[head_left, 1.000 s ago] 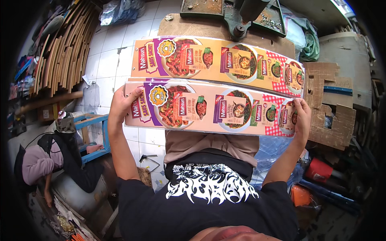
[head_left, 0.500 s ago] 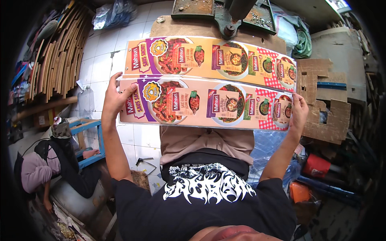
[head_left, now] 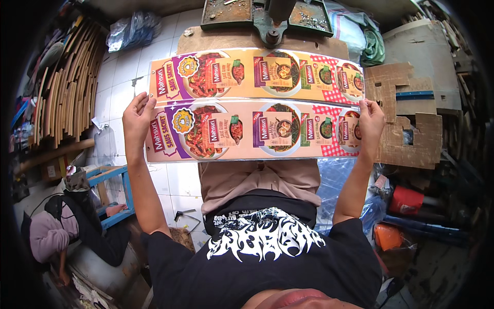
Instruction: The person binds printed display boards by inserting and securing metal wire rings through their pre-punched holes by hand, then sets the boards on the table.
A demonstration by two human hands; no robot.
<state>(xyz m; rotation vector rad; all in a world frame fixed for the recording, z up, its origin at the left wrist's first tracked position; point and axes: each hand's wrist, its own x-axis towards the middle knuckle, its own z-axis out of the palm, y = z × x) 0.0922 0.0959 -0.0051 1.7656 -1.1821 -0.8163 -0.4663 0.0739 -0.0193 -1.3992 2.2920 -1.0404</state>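
in the head view, the left hand (head_left: pixel 136 119) and right hand (head_left: pixel 370 122) are gripping the two ends of a long printed cardboard sheet (head_left: pixel 252 131), holding it level above the lap, just below a second matching sheet (head_left: pixel 257 74) lying near the metal press (head_left: pixel 267 18).

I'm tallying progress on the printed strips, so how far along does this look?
Done: one printed food-picture strip already lies flat on the brown board beneath the metal press. In hand: a second, matching strip is held level, left hand and right hand gripping its ends, just nearer than the first. Left: the held strip is not yet laid down; no further strips are visible.
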